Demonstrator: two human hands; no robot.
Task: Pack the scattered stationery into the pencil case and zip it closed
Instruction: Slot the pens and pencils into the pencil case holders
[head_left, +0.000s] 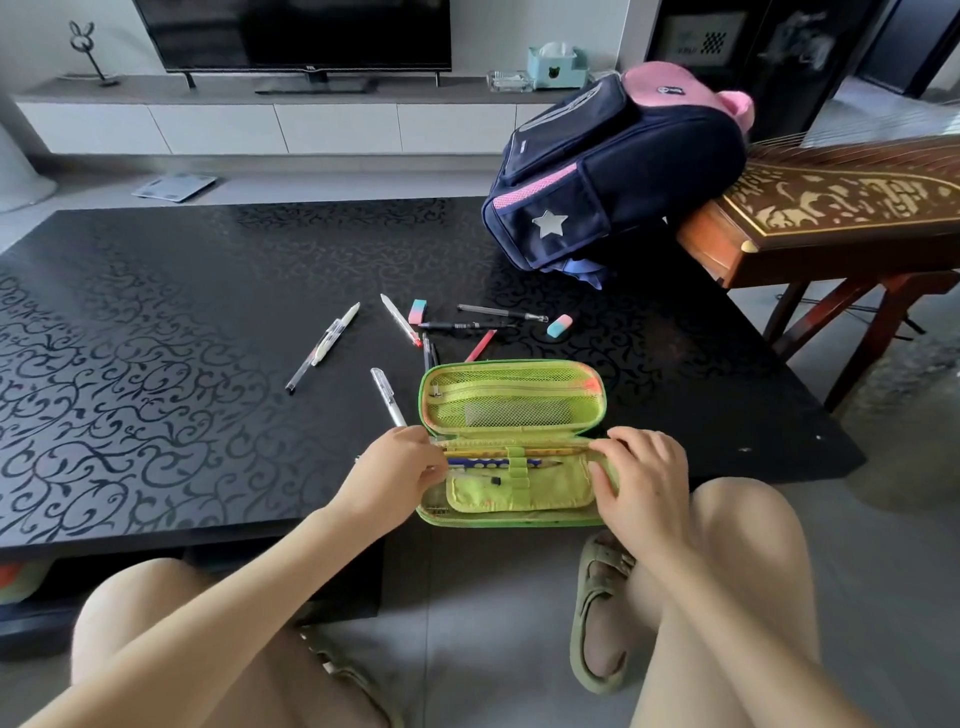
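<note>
A green pencil case lies open at the near edge of the black table, its mesh lid flat away from me. Pencils sit under its elastic loop. My left hand pinches the pencils' left end inside the case. My right hand rests on the case's right end, fingertips on a pencil's right end. Scattered beyond the case lie a white pen, a pair of pens, a white-and-red pen, two black pens, a red pencil and two pink-and-blue erasers.
A navy and pink backpack stands at the table's far right, leaning on a wooden zither on a stand. A TV on a low cabinet is beyond the table. My knees and sandalled feet are below the table edge.
</note>
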